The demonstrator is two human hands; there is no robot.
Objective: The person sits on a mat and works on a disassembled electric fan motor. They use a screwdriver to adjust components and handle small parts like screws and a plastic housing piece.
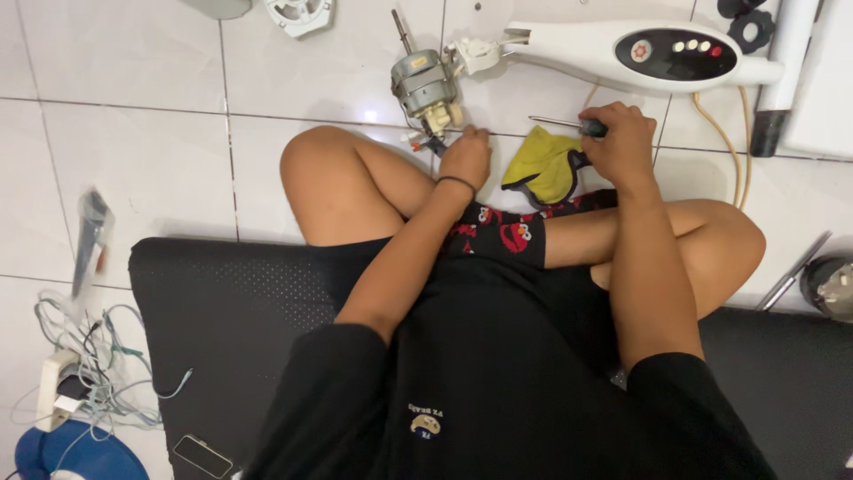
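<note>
I sit cross-legged on a black mat [222, 302] on a white tiled floor. My right hand [619, 142] grips a screwdriver [569, 124] by its dark handle, the shaft pointing left. My left hand [465, 158] rests on the floor, fingers pinching small wires or a connector [428, 142] just below a grey fan motor [425, 84]. The motor stands beside the white fan body [586, 52], which has a dark oval control panel. A yellow cloth [544, 164] lies between my hands.
A white fan part [299, 12] lies at the top. A white pole with black end [782, 71] and black knobs [751, 27] are at top right. Tangled cables and a power strip [75, 373] sit at left, with a phone [203, 456] on the mat's edge.
</note>
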